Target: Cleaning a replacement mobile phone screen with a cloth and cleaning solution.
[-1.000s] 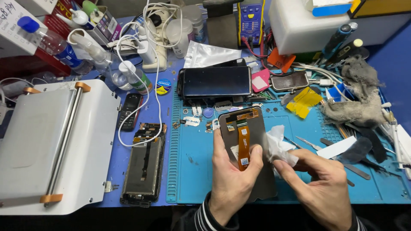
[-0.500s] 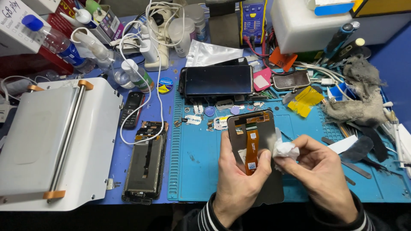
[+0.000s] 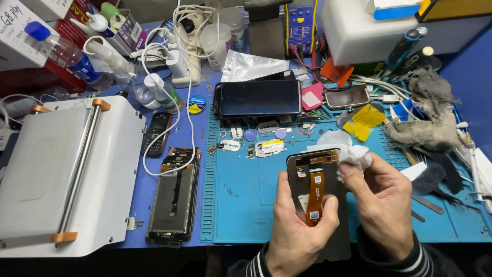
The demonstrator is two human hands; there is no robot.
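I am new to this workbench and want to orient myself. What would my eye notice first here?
At the bottom centre, the left hand holds a phone screen panel back side up, its orange ribbon cable showing, while the right hand presses a white tissue on its top corner. They work over a blue repair mat. A big white machine fills the left side, and a dark phone lies above the mat.

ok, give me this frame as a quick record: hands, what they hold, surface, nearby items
left hand: grips phone screen panel, back side up, thumb on its orange flex cable
right hand: presses white wipe to the panel's top right corner
surface: blue work mat
nearby: opened phone frame left of mat; dark phone at mat's far edge; white machine far left; grey rag right
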